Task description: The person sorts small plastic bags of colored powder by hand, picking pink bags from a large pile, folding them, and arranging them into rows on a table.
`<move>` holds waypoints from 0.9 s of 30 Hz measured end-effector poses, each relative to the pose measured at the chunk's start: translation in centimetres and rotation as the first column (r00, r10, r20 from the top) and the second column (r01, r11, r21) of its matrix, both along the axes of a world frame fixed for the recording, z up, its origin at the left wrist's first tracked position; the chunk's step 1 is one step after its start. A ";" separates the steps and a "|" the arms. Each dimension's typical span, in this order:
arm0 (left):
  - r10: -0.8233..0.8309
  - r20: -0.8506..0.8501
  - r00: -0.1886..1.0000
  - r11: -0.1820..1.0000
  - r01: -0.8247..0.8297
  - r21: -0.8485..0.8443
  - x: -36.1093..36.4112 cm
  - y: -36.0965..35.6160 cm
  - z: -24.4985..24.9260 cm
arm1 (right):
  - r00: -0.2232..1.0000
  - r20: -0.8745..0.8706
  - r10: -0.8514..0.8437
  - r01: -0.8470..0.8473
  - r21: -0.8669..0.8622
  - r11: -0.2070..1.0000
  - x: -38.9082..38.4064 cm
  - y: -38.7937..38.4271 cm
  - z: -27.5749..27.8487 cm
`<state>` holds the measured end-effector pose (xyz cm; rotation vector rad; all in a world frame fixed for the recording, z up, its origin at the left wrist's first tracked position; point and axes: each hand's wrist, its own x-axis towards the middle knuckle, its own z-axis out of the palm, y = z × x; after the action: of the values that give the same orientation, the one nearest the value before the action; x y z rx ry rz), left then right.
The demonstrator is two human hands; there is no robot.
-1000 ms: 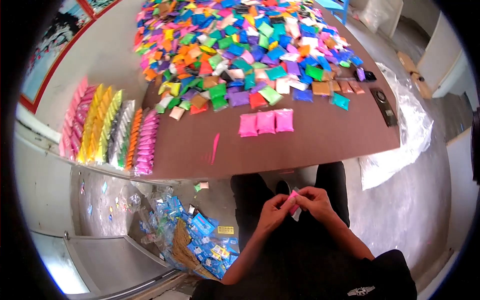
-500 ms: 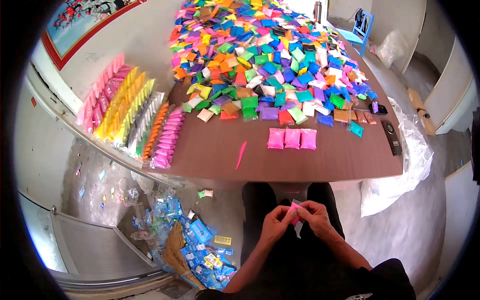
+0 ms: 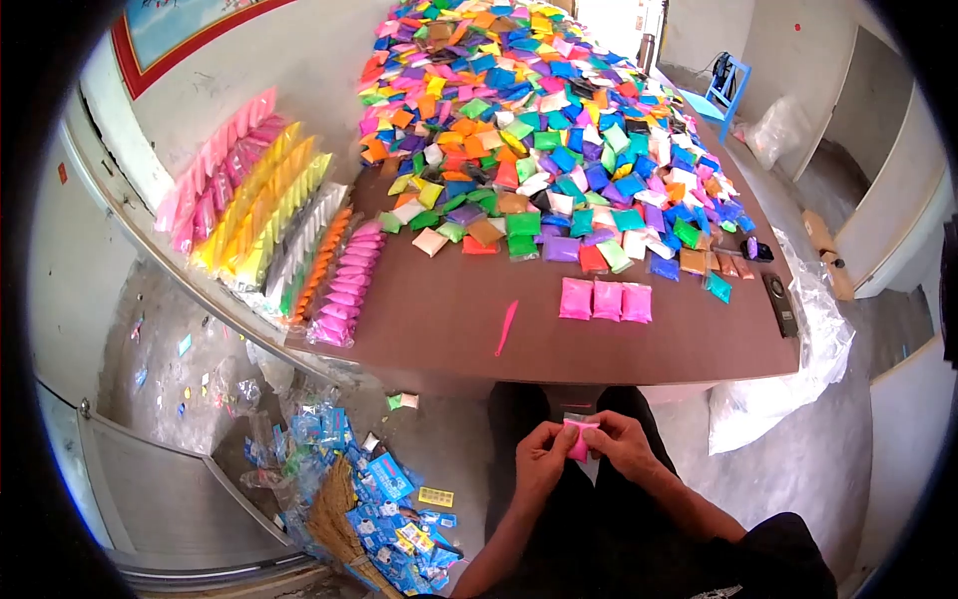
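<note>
I've got left hand (image 3: 542, 459) and right hand (image 3: 621, 446) both pinching small pink packet (image 3: 579, 448), lower middle of frame. Three pink packets (image 3: 607, 300) in row on tabletop (image 3: 429, 324), right of center. Pink stick (image 3: 507, 327) left of those, big colorful packet heap (image 3: 549, 141) up top.

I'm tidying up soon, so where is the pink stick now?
In the head view, the pink stick lies near the front edge of the table, left of the three pink packets.

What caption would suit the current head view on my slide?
Left fingers and right fingers pinch a pink packet before a table heaped with colourful packets.
</note>
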<state>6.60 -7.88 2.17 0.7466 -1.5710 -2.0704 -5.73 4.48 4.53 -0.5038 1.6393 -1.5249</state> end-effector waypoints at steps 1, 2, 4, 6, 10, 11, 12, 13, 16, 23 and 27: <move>0.002 -0.022 1.000 1.000 -0.001 0.016 0.2 -0.3 -0.1 | 1.000 -0.002 0.003 -0.003 0.002 1.000 0.1 -0.4 -0.1; 0.004 -0.045 0.999 1.000 -0.002 0.031 0.3 -0.6 -0.1 | 0.997 -0.081 0.016 -0.018 -0.021 1.000 0.0 -0.7 -0.2; 0.019 -0.066 0.998 0.999 -0.016 0.045 0.1 -1.1 1.5 | 0.986 -0.164 0.030 -0.037 -0.040 0.999 -0.4 -1.2 -0.4; 0.035 -0.089 0.995 0.998 -0.030 0.061 -0.1 -1.9 2.1 | 0.907 -0.403 0.123 -0.134 0.001 0.991 -1.5 -2.0 -0.3; -0.015 -0.116 0.993 1.000 0.019 0.025 -0.7 -3.7 1.9 | 0.851 -0.491 0.187 -0.193 0.039 0.980 -2.0 -3.9 3.2; -0.009 -0.130 0.991 1.000 0.009 -0.005 -1.0 -4.1 2.0 | 0.854 -0.482 0.197 -0.189 0.066 0.980 -2.3 -4.1 3.1; -0.012 -0.133 0.991 1.000 0.012 -0.002 -1.4 -4.6 2.0 | 0.853 -0.484 0.195 -0.185 0.069 0.980 -2.5 -4.4 3.3; -0.013 -0.149 0.989 0.998 0.005 -0.056 -1.8 -5.1 1.9 | 0.881 -0.442 0.167 -0.174 0.025 0.984 -2.7 -4.8 3.6; -0.024 -0.132 0.991 0.990 0.005 -0.138 -3.1 -6.0 2.4 | 0.904 -0.412 0.112 -0.145 -0.050 0.988 -3.7 -5.7 3.9; -0.009 -0.166 0.986 0.987 -0.017 -0.159 -6.2 -6.9 4.6 | 0.831 -0.553 -0.061 -0.031 -0.155 0.987 -6.4 -7.1 2.8; -0.096 -0.068 0.993 0.943 0.069 -0.324 -6.8 -8.2 4.4 | 0.810 -0.578 -0.102 0.001 -0.172 0.985 -7.6 -7.9 1.2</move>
<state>-0.20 -16.08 6.54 0.4773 -1.8586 -1.8081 -13.35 -3.46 5.71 -1.1218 2.0009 -1.6524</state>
